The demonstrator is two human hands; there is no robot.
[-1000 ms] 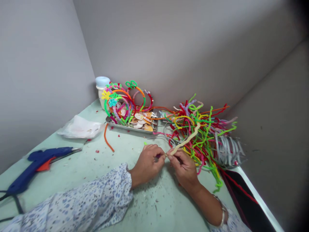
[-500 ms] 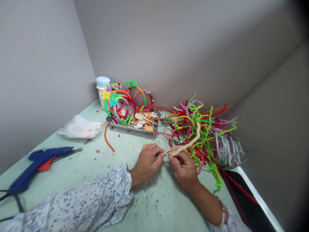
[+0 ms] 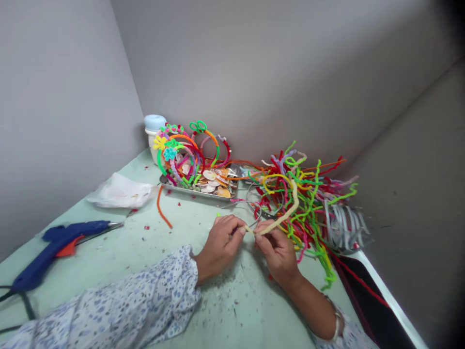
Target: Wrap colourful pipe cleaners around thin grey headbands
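Observation:
A cream-coloured pipe cleaner point(image 3: 290, 211) runs between my two hands, its long free part curving up and away to the right. My left hand point(image 3: 223, 245) pinches it near one end between thumb and forefinger. A short way along, my right hand point(image 3: 276, 249) grips it between thumb and fingers, leaving a small bent stretch of it bare between the fingertips. Behind the hands lie thin grey headband hoops point(image 3: 256, 209). Just beyond my right hand spreads a tangled heap of coloured pipe cleaners point(image 3: 308, 189).
A metal tray point(image 3: 196, 195) bears flat cutouts and pipe-cleaner headbands point(image 3: 181, 155). Left of it lie a plastic bag point(image 3: 121, 191) and a blue glue gun point(image 3: 61, 247). A lidded jar point(image 3: 154, 131) stands in the corner. Bundled grey hoops point(image 3: 345, 225) lie right, near a dark tray point(image 3: 370, 300).
The gap between my fingertips is slightly wider, with more of the cream pipe cleaner showing. Its free part has swung a little to the left.

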